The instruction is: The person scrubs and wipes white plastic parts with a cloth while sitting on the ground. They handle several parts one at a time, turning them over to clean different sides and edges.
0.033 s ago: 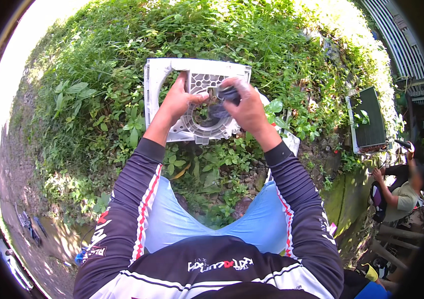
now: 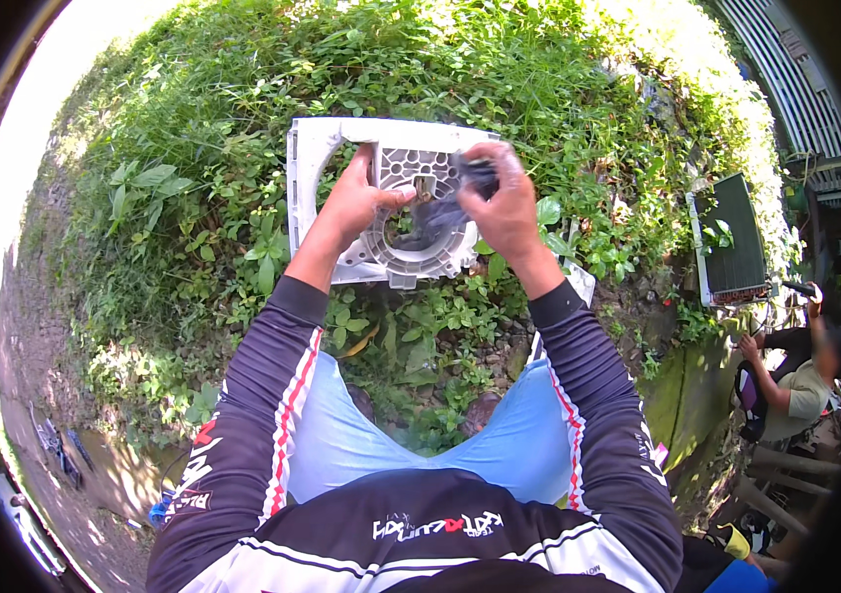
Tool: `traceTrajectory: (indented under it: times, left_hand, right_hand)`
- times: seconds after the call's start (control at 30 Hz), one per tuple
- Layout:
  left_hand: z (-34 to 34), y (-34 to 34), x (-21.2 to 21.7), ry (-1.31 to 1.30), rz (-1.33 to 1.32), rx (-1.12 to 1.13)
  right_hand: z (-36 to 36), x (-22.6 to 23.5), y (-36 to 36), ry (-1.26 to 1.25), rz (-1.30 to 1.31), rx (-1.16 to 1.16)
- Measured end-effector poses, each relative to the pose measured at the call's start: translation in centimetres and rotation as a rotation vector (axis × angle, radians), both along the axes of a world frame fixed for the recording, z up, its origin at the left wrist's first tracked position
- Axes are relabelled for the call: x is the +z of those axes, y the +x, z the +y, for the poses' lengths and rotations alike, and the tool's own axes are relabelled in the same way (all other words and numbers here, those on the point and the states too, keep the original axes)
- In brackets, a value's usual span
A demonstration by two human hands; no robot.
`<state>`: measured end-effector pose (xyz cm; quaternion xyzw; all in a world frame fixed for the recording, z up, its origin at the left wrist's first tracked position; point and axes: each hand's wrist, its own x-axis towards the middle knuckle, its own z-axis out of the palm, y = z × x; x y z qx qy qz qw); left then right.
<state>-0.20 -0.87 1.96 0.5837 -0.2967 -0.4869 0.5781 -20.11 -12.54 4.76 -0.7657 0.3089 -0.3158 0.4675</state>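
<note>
In the head view, the left hand [image 2: 351, 198] grips a white plastic frame [image 2: 419, 131], which sits between both hands. The right hand [image 2: 507, 206] curls round a dark, blurred item [image 2: 480, 178]. Green plants [image 2: 420, 69] spread beyond the hands.

The housing [image 2: 420, 131] looks smooth plastic; the trousers [image 2: 336, 435], matt denim; the sleeves [image 2: 267, 366], cloth.
</note>
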Motion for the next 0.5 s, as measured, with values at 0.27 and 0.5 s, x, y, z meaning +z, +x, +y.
traceTrajectory:
  times: [0.27,0.5]
  left_hand:
    - [-0.2,0.5,0.8,0.030,0.007,-0.076]
    - [1.5,2.3,2.7,-0.040,0.106,-0.190]
  right_hand:
    - [-2.7,-1.2,0.4,-0.467,0.011,0.263]
    - [-9.9,-1.1,-2.9,0.391,-0.491,-0.335]
